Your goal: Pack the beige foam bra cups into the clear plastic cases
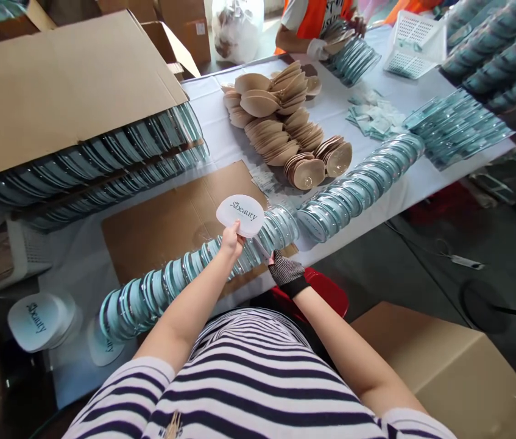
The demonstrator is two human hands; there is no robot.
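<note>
My left hand (233, 239) is closed on a small stack of white rounded cards (240, 214) printed "beauty", thumb on top. Just right of it, my right hand (285, 269), in a black mesh fingerless glove, is closed with its fingertips together at a thin edge; what they pinch is too small to make out. Beneath and around both hands runs a long row of clear packs with pale blue inserts (166, 289), standing on edge on cardboard. A second row of such packs (353, 186) continues to the right.
Beige cup-shaped pads (280, 122) lie in stacks across the table. Left stands a large carton (66, 85) above more packs; printed cards (38, 323) lie below. A co-worker in an orange vest (315, 21) handles packs opposite, near a white basket (415, 46). Behind my right arm is a carton (449, 366).
</note>
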